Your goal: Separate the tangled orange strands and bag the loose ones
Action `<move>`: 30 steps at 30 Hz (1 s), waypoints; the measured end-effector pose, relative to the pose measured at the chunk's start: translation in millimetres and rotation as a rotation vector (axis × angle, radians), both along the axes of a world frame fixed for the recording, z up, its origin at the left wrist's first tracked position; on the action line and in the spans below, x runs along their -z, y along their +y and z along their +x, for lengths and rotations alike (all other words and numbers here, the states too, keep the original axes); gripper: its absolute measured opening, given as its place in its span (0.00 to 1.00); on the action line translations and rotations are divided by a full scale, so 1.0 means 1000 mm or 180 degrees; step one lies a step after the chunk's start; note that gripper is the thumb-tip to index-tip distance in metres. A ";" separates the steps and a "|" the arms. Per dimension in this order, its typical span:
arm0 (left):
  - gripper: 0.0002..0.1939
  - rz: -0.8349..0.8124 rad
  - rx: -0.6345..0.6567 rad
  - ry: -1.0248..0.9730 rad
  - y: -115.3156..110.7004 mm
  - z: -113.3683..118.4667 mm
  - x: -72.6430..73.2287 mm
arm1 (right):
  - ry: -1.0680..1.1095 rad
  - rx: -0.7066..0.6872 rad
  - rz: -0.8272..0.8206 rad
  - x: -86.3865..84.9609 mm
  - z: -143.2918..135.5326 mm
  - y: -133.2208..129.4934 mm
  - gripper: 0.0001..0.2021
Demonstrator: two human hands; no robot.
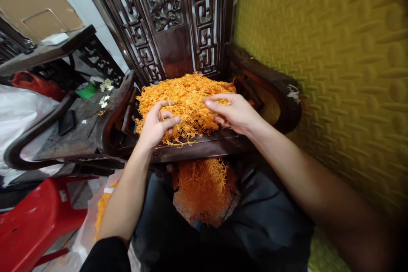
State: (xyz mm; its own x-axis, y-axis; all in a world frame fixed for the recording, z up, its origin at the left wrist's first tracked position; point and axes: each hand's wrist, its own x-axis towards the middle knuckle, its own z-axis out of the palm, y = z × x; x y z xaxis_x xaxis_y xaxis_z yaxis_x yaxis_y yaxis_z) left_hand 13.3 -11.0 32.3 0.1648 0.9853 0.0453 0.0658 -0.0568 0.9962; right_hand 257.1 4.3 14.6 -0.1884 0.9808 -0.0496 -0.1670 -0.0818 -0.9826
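Forearms [295, 165] end in curled, barely parted fingers [219, 106] holding orange strands [185, 89].

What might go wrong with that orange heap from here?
Loose strands lie at the front of the seat, so a few might slip off. The orange heap looks tangled, so pieces might snag or snap if the left hand and right hand, both at the heap, pull apart.

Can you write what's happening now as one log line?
left hand: bent, by orange stringy pile; right hand: bent, by same pile; hold: unclear; pile: on dark wooden chair; below: more orange strands
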 end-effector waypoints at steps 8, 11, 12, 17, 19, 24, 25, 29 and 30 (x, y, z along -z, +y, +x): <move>0.32 -0.0086 0.0036 -0.0391 -0.003 0.006 0.004 | 0.0415 -0.0709 -0.0323 0.018 -0.016 0.010 0.27; 0.35 -0.0268 0.0165 -0.0192 -0.004 0.011 0.007 | 0.0940 -0.0475 -0.0221 0.019 -0.023 0.013 0.26; 0.35 -0.0347 0.0208 -0.0021 -0.004 0.010 0.007 | 0.0953 -0.0302 -0.0140 0.018 -0.025 0.012 0.26; 0.19 -0.0430 0.0656 0.1871 0.002 -0.026 0.007 | 0.0718 0.0288 0.0236 0.016 -0.024 0.007 0.25; 0.18 -0.0325 0.0579 0.2618 0.005 -0.044 0.004 | 0.0671 0.0356 0.0255 0.015 -0.021 0.005 0.25; 0.16 0.0780 -0.0659 0.1105 0.010 -0.034 -0.003 | 0.0582 0.0292 0.0181 0.014 -0.025 -0.001 0.26; 0.21 0.0875 -0.0535 0.0608 0.009 -0.022 -0.001 | 0.0552 0.0269 0.0174 0.014 -0.028 -0.004 0.26; 0.29 0.0398 -0.0004 -0.0326 0.006 0.028 0.011 | 0.0047 0.0270 0.0393 0.017 -0.041 -0.013 0.22; 0.25 0.0202 -0.0004 -0.0446 0.005 0.036 0.013 | -0.0202 0.0364 0.0541 0.019 -0.042 -0.012 0.21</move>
